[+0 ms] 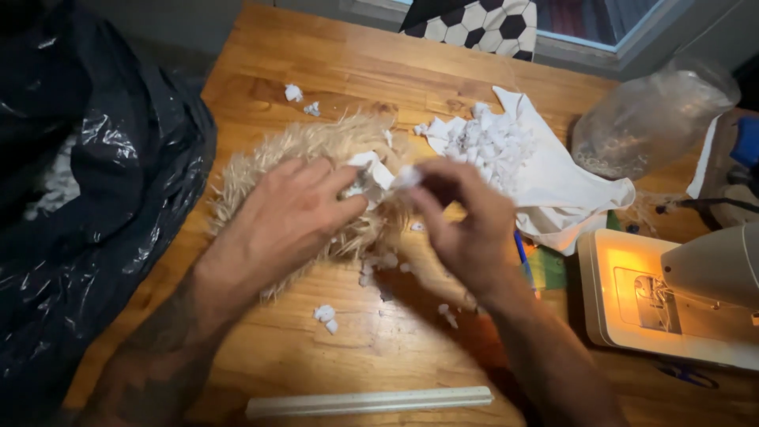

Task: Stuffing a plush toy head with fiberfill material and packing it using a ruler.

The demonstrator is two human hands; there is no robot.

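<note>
Head view: your left hand [294,212] lies palm-down, fingers spread, pressing the shaggy beige fur piece [316,150] beneath it. Your right hand [462,217], just beside it, arches with fingertips pinched together on a tuft of white stuffing [378,175] at the fur's opening. A ruler [368,401] lies nearer you.
</note>
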